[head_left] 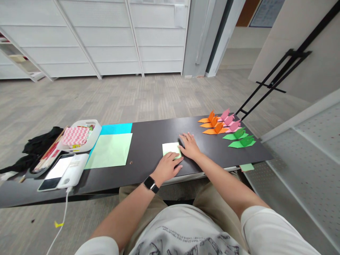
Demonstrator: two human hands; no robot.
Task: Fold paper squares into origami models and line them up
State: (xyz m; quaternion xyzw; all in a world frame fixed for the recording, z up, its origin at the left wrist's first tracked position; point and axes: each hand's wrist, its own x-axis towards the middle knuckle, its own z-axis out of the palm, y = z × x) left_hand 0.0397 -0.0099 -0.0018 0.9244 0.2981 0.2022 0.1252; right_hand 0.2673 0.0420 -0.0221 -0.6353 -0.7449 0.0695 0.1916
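A small folded piece of pale green paper lies flat on the dark table in front of me. My left hand rests on its lower right part, palm down, fingers stretched out, with a watch on the wrist. Just right of the paper, my right hand curves over a small dark rounded object at the paper's right edge. Most of that object is under the hand, so its kind is unclear. Farther right stand folded paper birds: orange cranes, pink cranes and green cranes.
Left on the table lie a pale green sheet and a blue sheet. Beyond are a white basket, a phone, a white power bank with cable, and black cloth. A black stand rises behind the right end.
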